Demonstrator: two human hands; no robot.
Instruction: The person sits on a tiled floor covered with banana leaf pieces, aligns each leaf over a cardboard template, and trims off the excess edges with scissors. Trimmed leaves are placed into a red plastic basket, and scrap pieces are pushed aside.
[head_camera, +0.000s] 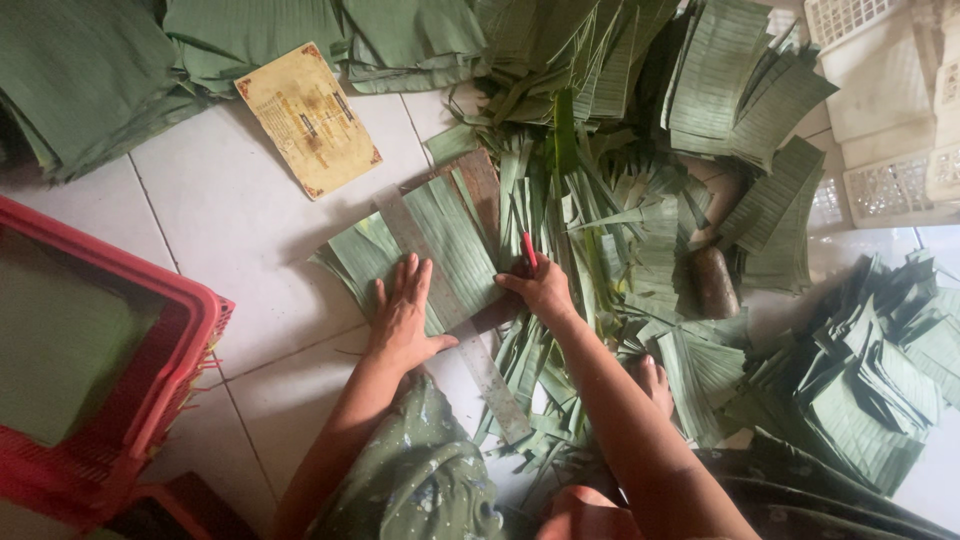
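Two hands are at work on the floor, and both are yours. Your left hand lies flat with its fingers spread, pressing down on a stack of green leaf pieces and on the metal ruler that runs slantwise across the stack. The ruler's lower end pokes out past your palm toward your knee. Your right hand sits just to the right of the stack, at its right edge, with its grip closed around a red-handled cutter; only the red end shows above your fingers, and the blade is hidden. The stack rests on a brown board, with the leaf pieces between your two hands and under the left one.

Right of the cutter lies a heap of narrow leaf trimmings. Farther right a pile of cut squares sits well apart from your hands. A dark stone rests among the trimmings. A yellowish card lies on the tiles above the stack, and a red crate stands at your left. White baskets sit at the top right.
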